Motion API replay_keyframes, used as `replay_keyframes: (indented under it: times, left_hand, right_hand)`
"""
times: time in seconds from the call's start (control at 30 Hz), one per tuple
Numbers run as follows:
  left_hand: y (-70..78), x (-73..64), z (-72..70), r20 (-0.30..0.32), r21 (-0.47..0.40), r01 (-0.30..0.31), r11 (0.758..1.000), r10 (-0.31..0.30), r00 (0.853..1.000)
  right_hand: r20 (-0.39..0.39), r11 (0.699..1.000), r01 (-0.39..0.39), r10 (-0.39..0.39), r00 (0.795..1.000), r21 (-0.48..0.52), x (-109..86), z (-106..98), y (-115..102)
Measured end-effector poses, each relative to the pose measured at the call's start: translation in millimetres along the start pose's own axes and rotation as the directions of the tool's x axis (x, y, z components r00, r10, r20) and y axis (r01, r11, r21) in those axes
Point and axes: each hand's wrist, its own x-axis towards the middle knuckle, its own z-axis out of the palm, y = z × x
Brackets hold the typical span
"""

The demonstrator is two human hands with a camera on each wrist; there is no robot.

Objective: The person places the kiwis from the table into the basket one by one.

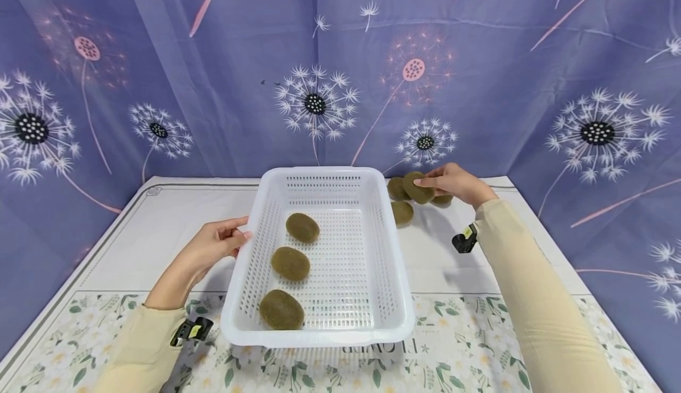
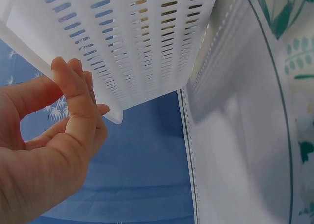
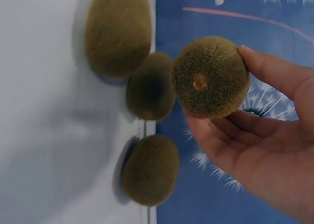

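Observation:
A white perforated plastic basket [image 1: 340, 338] stands in front of me. Inside, along its left side, lie three brown kiwis: a far one [image 1: 302, 228], a middle one [image 1: 290, 263] and a near one [image 1: 282, 309]. My left hand [image 1: 215, 243] holds the basket's left rim, thumb and fingertips at the edge; the left wrist view shows this hand [image 2: 64, 126] beside the slotted wall. Right of the basket, my right hand [image 1: 452, 181] pinches a kiwi [image 3: 211, 79] between thumb and fingers, above other kiwis. Those three lie on the table: one large [image 3: 119, 32], one partly shaded [image 3: 151, 89], another apart [image 3: 149, 170].
A white cloth with a floral front part [image 1: 468, 334] covers the table [image 1: 159, 227]. Close behind the basket and kiwis hangs a purple-blue curtain [image 1: 239, 85] with dandelion prints, which also runs along both sides. Each wrist wears a small black camera [image 1: 465, 239].

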Motion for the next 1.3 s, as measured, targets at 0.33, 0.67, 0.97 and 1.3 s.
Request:
replay_keyframes:
  times: [0.33, 0.67, 0.97, 1.3]
  left_hand:
    - [-0.7, -0.7, -0.3, -0.006, 0.007, 0.009, 1.0, -0.009, 1.0]
    - [0.0, -2.0, -1.2, -0.008, 0.006, 0.008, 1.0, -0.008, 1.0]
    - [1.1, -1.6, -0.8, -0.014, 0.015, 0.014, 1.0, -0.014, 1.0]
    - [0.7, -0.8, 0.0, -0.011, 0.017, 0.023, 1.0, -0.022, 1.0]
  right_hand:
    - [-0.117, 0.998, 0.011, -0.004, 0.993, 0.056, -0.4, 6.0, -34.1]
    - [-0.141, 0.993, 0.026, -0.009, 0.99, 0.116, 4.4, 19.9, -84.0]
    - [-0.118, 0.99, 0.057, -0.042, 0.992, 0.127, 16.0, 50.2, -126.4]
    - [-0.1, 0.977, 0.077, -0.058, 0.993, 0.198, 33.4, 88.6, -149.9]
